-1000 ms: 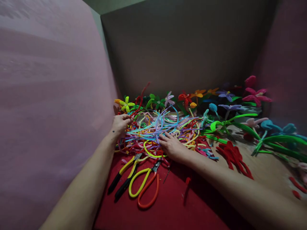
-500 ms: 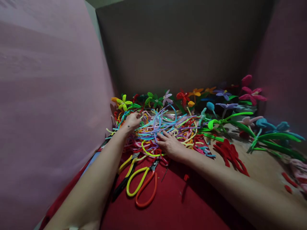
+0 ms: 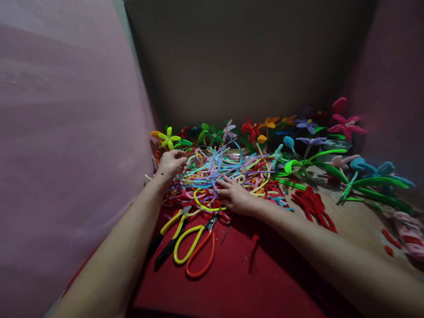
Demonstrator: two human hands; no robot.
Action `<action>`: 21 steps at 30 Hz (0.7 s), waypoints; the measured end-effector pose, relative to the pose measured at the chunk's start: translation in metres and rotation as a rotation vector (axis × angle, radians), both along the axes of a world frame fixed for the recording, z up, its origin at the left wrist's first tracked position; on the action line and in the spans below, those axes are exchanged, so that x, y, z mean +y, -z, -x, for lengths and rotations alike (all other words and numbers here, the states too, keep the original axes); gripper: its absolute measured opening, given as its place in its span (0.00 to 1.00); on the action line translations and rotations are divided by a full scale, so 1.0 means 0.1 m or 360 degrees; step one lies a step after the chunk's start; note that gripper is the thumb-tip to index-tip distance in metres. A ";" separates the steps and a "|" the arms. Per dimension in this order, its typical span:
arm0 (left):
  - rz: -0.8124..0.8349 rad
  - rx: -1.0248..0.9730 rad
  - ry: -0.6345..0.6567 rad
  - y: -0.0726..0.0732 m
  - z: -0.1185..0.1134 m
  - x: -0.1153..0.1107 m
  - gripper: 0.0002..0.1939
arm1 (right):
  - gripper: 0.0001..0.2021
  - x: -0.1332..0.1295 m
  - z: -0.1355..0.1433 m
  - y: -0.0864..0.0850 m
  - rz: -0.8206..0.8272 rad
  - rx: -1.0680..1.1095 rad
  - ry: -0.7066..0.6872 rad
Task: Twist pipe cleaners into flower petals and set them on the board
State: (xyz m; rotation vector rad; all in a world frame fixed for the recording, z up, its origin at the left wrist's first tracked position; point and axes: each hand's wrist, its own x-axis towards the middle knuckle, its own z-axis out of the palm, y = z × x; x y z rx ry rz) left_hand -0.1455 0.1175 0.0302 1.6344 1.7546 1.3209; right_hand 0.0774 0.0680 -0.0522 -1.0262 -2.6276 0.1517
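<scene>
A heap of pipe cleaners (image 3: 202, 181) in many colours lies on a red surface (image 3: 232, 274). At the heap's left edge, my left hand (image 3: 172, 163) is raised over it, fingers loosely bent and a little apart; no clear hold shows. My right hand (image 3: 236, 196) rests palm down on the front right of the heap, its fingers spread. Just in front lie scissors (image 3: 195, 247) with one yellow and one red handle loop. Yellow-and-black handled pliers (image 3: 174, 234) lie to their left, jaws touching the heap's front edge.
Fuzzy flowers stand along the back, among them a yellow one (image 3: 168, 139) and a pink one (image 3: 347, 126). Green-leaved blue flowers (image 3: 357, 176) and a red fuzzy bundle (image 3: 314, 207) lie at right. A pale pink wall (image 3: 73, 132) rises close on the left.
My left hand has shifted left and slightly up, away from the heap's middle. The right hand stays spread on the pipe cleaners. The whole view has moved slightly.
</scene>
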 end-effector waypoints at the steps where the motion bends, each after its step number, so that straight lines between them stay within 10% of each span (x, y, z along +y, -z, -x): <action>1: 0.0040 0.0063 0.0063 -0.02 -0.01 -0.02 0.19 | 0.18 -0.02 0.00 -0.02 -0.0022 -0.0006 0.0003; 9: 0.0440 0.0770 0.0604 0.01 -0.05 -0.21 0.14 | 0.19 -0.25 -0.05 -0.04 -0.0183 -0.0061 0.0138; 21: 0.0105 0.1035 0.0123 0.03 0.08 -0.30 0.14 | 0.18 -0.37 -0.19 0.02 -0.0095 -0.0014 0.0190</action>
